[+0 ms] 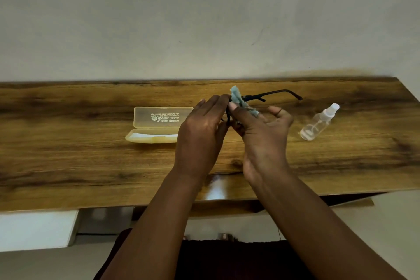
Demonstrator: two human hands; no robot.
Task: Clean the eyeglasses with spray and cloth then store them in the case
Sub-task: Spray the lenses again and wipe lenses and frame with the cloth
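Note:
Above the middle of the wooden table, my left hand grips the dark-framed eyeglasses by the front of the frame. One temple arm sticks out to the right. My right hand pinches a small light-blue cloth against the glasses, thumb and fingers closed on it. The lenses are mostly hidden behind the hands and cloth. To the left, a translucent yellow glasses case lies open on the table. A clear spray bottle with a white cap stands tilted-looking to the right.
A pale wall rises directly behind the table's far edge. The table's near edge runs just above my forearms, with a white surface below it at the left. The table's right end lies past the bottle.

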